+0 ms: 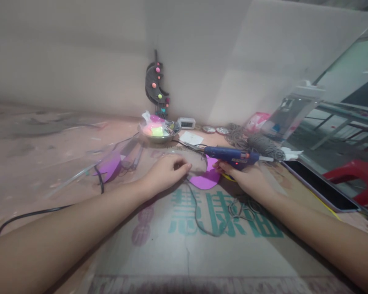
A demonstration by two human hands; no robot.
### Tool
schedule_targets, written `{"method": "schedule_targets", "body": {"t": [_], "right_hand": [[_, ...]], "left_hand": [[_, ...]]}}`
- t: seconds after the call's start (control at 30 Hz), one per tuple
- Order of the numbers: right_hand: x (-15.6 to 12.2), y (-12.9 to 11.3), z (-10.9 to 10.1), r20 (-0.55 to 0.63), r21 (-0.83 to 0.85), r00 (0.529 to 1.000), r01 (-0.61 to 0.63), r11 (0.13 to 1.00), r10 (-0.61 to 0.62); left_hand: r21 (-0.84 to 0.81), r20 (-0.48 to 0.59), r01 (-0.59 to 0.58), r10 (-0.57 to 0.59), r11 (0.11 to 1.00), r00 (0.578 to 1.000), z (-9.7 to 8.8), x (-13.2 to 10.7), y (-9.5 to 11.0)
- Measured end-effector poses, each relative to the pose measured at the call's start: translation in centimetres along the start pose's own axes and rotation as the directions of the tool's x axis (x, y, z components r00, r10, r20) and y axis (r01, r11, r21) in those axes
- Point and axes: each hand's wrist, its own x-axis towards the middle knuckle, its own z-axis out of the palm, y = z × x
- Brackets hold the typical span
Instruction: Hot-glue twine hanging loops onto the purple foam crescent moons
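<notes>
blue glue gun (230,155), purple foam shape (206,179)

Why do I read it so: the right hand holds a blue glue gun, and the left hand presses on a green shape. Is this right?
Not quite. In the head view the right hand holds the blue glue gun, but the shape by the left hand is purple, not green.

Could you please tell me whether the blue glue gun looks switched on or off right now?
On, it seems: a small red light glows on the side of the glue gun, which the right hand holds lying sideways.
</notes>
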Motion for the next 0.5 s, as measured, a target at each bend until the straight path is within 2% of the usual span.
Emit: {"method": "schedule_targets", "body": {"t": [0.23,0.37,0.5], "right_hand": [[-0.10,-0.52,0.02,-0.011,0.029,0.998,0.059,0.998,-0.059],[-0.21,-0.14,0.05,-0.028,-0.013,0.998,0.060,0.998,-0.060],[-0.33,0.12,0.13,-0.040,-0.062,0.999,0.028,0.998,-0.030]], "left_hand": [[0.219,0.079,-0.156,0.142,0.963,0.987,0.00,-0.57,0.39],[0.205,0.079,-0.197,0.185,0.959,0.980,0.03,-0.62,0.32],[0.101,0.073,-0.150,0.143,0.983,0.987,-0.02,-0.60,0.41]]}}
